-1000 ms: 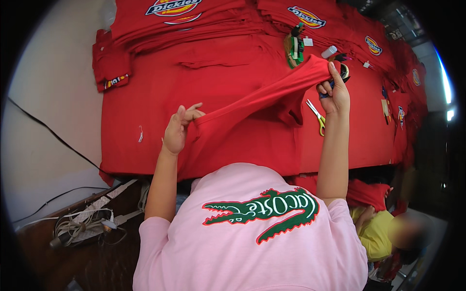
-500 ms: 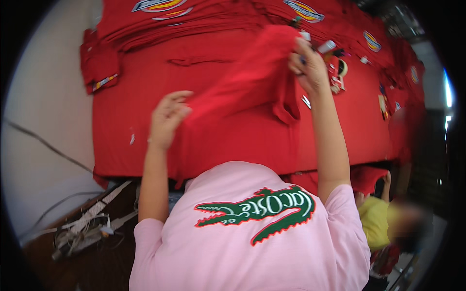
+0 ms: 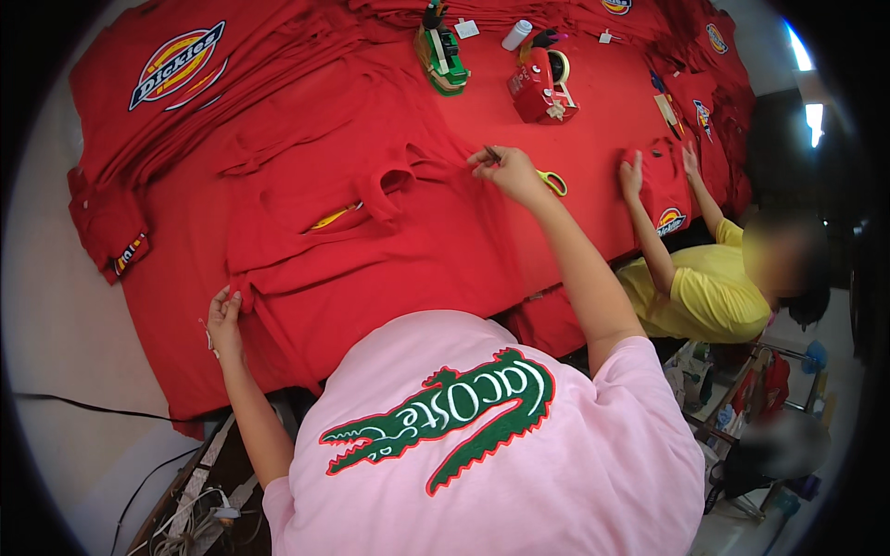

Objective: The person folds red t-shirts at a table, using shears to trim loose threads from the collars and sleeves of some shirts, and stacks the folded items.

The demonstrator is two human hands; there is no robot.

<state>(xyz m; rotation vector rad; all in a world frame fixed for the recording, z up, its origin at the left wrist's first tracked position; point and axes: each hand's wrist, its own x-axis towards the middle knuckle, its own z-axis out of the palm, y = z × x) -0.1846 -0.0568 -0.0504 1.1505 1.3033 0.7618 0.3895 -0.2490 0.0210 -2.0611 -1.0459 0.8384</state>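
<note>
A red T-shirt (image 3: pixel 371 232) lies spread flat on the red-covered table (image 3: pixel 593 120), neck opening toward the middle. My left hand (image 3: pixel 222 320) pinches its near-left edge. My right hand (image 3: pixel 508 171) grips its far-right edge by the sleeve, and a small dark thing sticks out between the fingers. Yellow-handled scissors (image 3: pixel 554 183) lie just right of that hand. My pink shirt with a green crocodile picture (image 3: pixel 482 435) fills the lower middle.
A stack of red shirts with oval badges (image 3: pixel 176 69) lies at the far left, and a folded red shirt (image 3: pixel 109 232) hangs at the left edge. A red tape dispenser (image 3: pixel 542 88) and a green tool (image 3: pixel 440 56) stand behind. A co-worker in yellow (image 3: pixel 709 292) presses a folded red shirt (image 3: pixel 663 185).
The red T-shirt was held up and stretched between my hands; now it lies flat on the table. My left hand has dropped to its near edge, my right to its far edge.
</note>
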